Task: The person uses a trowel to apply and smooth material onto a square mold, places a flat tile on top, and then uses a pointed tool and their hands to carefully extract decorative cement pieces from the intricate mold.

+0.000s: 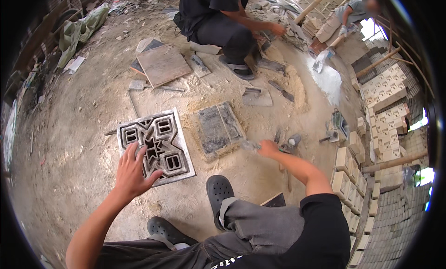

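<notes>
A square metal mould (182,143) with star and slot cutouts lies on the ground in front of me. My left hand (133,169) is over its near left part, fingers spread and holding nothing; whether they touch it I cannot tell. To the right of the mould is a flat dark board (211,129) dusted with sandy powder around its edges. My right hand (269,149) is closed by the board's near right corner. From it a pale tool (251,145), smeared by motion, points toward the board; its kind is unclear.
A trowel (257,96) lies beyond the board, and stacked square boards (163,64) sit farther left. A co-worker (218,27) crouches ahead; another person (348,18) holds a shovel near white powder (325,81). Pale blocks (346,162) line the right side.
</notes>
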Demonstrator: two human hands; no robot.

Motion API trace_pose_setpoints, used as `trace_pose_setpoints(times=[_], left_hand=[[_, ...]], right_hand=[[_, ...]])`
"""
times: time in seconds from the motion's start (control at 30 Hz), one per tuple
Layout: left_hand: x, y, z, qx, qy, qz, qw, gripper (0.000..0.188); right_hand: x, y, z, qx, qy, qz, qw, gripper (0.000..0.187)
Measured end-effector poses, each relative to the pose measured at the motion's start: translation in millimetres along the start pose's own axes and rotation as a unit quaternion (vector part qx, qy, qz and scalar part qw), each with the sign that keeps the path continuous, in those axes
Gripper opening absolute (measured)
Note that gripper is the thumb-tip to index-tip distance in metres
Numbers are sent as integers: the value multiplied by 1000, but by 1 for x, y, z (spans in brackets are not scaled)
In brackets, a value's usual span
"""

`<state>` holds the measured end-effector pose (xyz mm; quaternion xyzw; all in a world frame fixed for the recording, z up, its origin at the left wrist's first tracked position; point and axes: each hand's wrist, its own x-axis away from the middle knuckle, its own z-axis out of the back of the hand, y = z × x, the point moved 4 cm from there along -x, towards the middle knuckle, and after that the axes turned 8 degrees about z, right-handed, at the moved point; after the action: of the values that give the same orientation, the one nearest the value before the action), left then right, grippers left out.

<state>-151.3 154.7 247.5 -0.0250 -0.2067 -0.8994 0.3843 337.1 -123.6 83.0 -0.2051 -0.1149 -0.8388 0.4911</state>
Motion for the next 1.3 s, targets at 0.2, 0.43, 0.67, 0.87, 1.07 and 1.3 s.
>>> trace_pose_setpoints(times=[0.2,0.43,0.67,0.87,1.07,1.3], left_hand=[[-56,5,-26,-50,98,-15,994,100],[-52,0,-19,-30,99,-8,995,94],[-59,4,-13,14,103,11,995,83],[-63,-1,-13,61,101,25,993,73],[-65,-3,-3,100,139,1,985,71],[-47,-9,-18,124,157,-1,980,75]], right_hand=[[12,40,-42,57,-86,66,993,29],[-75,-70,21,-66,-45,154,985,19],[-250,-289,93,-161,22,336,928,27],[-362,-473,77,-235,-76,374,894,34],[-402,-532,49,11,-123,449,885,54],[-378,-552,25,-128,-171,354,911,47]])
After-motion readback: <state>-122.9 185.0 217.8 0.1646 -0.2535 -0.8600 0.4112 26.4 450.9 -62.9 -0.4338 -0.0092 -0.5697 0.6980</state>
